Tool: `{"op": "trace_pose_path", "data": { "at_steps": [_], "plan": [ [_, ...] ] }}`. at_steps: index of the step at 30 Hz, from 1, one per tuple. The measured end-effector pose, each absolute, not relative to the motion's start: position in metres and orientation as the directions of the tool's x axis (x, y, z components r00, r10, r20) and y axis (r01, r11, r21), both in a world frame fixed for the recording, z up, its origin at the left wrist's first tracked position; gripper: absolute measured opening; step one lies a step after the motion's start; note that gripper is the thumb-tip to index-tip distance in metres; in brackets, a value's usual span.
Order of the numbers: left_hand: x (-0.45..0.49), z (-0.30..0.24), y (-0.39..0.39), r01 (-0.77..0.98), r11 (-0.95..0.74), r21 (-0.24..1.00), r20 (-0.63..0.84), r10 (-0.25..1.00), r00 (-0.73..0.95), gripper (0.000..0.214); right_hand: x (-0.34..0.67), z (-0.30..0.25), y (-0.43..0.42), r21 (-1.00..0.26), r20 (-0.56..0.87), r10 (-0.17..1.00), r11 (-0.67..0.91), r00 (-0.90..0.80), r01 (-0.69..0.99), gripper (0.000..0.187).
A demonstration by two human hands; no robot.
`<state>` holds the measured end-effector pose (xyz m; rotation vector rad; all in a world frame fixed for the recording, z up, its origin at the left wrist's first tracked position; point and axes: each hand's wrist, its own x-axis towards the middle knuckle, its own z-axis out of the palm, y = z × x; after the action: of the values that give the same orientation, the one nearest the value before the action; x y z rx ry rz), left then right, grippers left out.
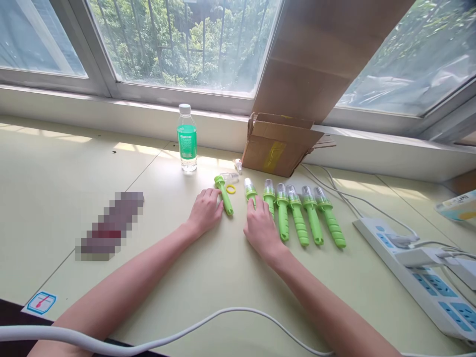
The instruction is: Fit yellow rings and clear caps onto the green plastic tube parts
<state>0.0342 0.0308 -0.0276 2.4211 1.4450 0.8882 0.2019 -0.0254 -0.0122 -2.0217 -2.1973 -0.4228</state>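
Observation:
My left hand rests on the table with its fingers closed at the side of a green light-stick handle, which has no clear cap on it. A clear plastic cap and a yellow ring lie just beyond. My right hand has its fingers closed on a green light stick with a clear cap; its lower part is hidden under the hand. To the right, several more capped light sticks lie side by side in a row, caps away from me.
A water bottle stands at the back, with a small white-tipped piece and a cardboard box to its right. A power strip with plugs and cables lies at right. A white cable crosses the front. At left is a blurred-out patch.

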Motion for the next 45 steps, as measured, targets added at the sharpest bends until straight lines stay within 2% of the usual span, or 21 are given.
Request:
{"op": "trace_pose_path", "data": {
  "at_steps": [7,13,19,26,33,45],
  "plan": [
    [0.034,-0.026,0.029,0.726,-0.548,0.416,0.417,0.824,0.383,0.039,0.198,-0.008,-0.024,0.097,0.301,0.952,0.03,-0.058,0.995,0.032],
    [0.034,-0.025,0.027,0.732,-0.588,0.344,0.408,0.795,0.448,0.05,0.2,-0.008,-0.025,0.093,0.334,0.941,0.025,-0.055,0.995,0.031],
    [0.034,-0.022,0.025,0.715,-0.606,0.348,0.425,0.782,0.456,0.033,0.203,-0.004,-0.031,0.106,0.346,0.935,0.043,-0.077,0.993,0.039],
    [0.038,-0.02,0.019,0.71,-0.628,0.318,0.416,0.765,0.491,0.054,0.213,-0.004,-0.048,0.092,0.334,0.933,0.105,-0.13,0.99,0.038],
    [0.038,-0.026,0.021,0.73,-0.602,0.324,0.358,0.792,0.495,0.033,0.218,-0.005,-0.059,0.107,0.308,0.931,0.17,-0.195,0.98,0.04],
    [0.038,-0.026,0.022,0.739,-0.606,0.293,0.363,0.786,0.5,0.033,0.219,0.003,-0.053,0.171,0.258,0.959,0.07,-0.113,0.983,0.036]
  ]
}}
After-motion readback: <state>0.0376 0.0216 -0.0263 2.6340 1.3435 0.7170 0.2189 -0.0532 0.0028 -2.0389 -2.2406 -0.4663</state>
